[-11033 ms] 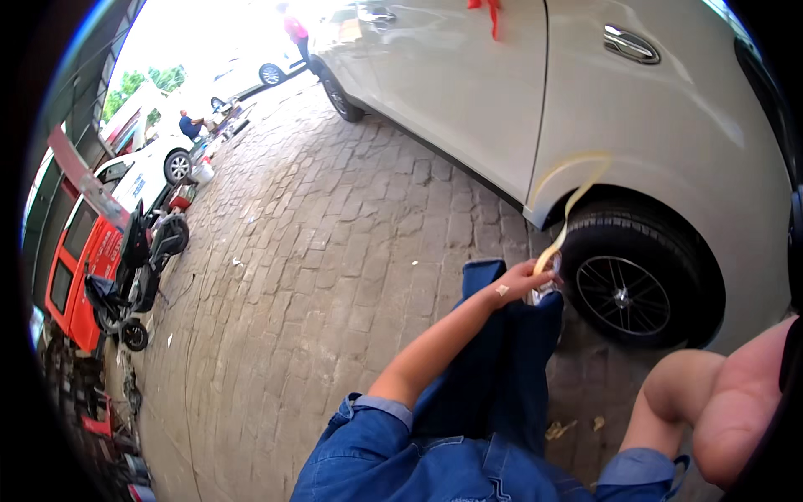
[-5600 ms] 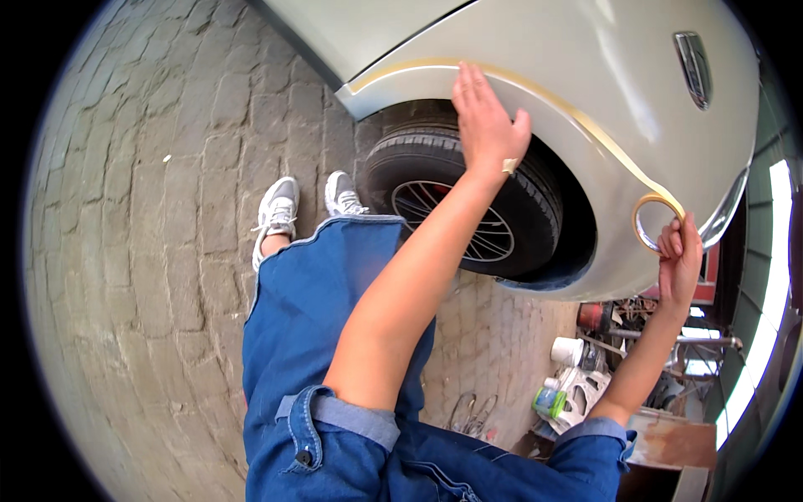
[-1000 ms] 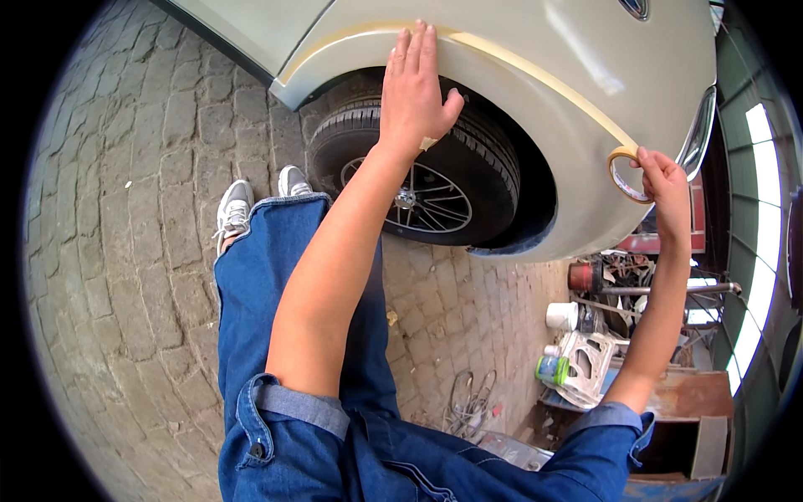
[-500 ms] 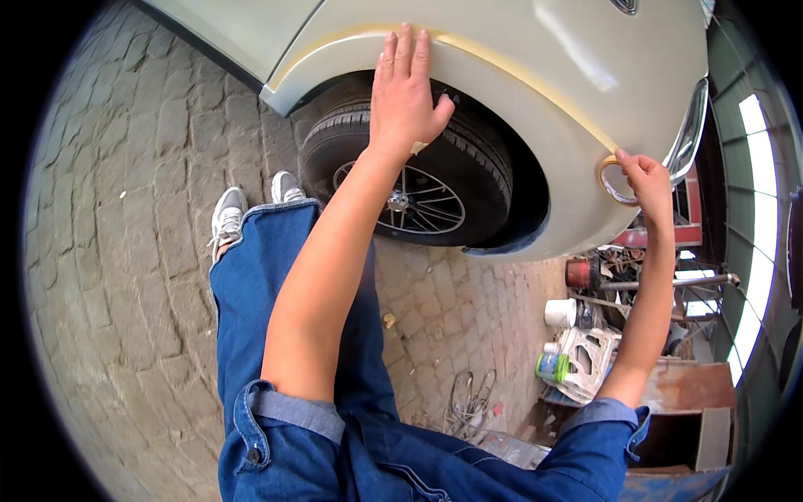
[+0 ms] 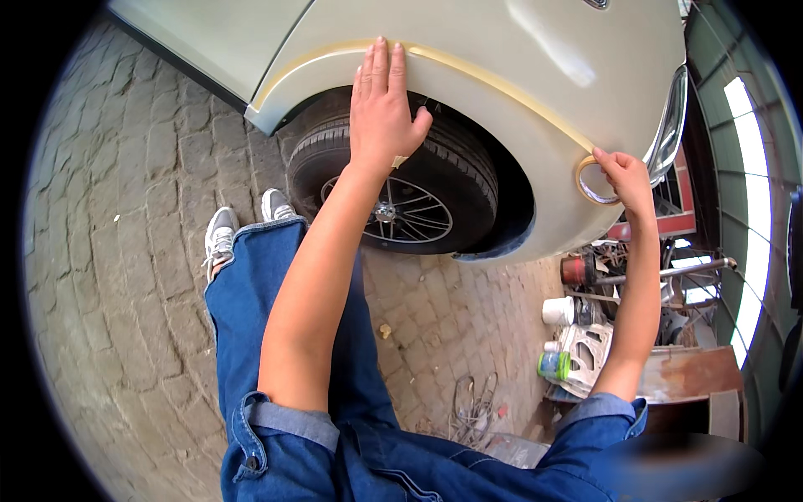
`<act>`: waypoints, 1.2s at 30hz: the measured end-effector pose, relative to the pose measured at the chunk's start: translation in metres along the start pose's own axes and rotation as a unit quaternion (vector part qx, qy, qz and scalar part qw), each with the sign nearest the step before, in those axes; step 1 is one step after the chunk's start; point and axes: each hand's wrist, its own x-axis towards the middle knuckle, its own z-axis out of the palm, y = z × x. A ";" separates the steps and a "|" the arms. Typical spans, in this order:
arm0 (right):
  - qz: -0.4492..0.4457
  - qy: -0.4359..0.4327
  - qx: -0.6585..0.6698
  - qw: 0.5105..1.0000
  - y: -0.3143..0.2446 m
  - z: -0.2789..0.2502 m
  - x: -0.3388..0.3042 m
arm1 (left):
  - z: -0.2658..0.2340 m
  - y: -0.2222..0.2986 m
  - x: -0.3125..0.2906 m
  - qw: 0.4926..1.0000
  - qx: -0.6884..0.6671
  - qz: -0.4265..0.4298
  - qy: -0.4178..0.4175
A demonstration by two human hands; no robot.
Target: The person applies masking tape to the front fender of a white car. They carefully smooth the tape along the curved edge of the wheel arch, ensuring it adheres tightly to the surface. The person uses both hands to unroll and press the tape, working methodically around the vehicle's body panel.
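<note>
Right grip pinches tape roll, unreadable at this size.

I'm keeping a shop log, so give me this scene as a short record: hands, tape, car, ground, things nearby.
Left hand: flat on the fender, fingertips at the tape strip
Right hand: gripping the tape roll
Tape: yellow strip curving above the wheel arch to the roll
Car: pale, with black tire and spoked wheel
Ground: stone paving
Nearby: white bucket, green-and-blue container
</note>
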 end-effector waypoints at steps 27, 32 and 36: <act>0.003 -0.011 -0.003 1.000 0.006 -0.005 0.013 | -0.003 0.002 0.001 0.999 -0.036 0.016 0.019; -0.019 0.011 -0.013 1.000 0.011 -0.006 0.003 | -0.002 -0.006 0.003 0.998 -0.037 -0.006 0.041; -0.011 0.023 0.006 1.000 0.001 -0.006 -0.010 | 0.003 -0.022 0.004 0.995 -0.027 -0.057 0.073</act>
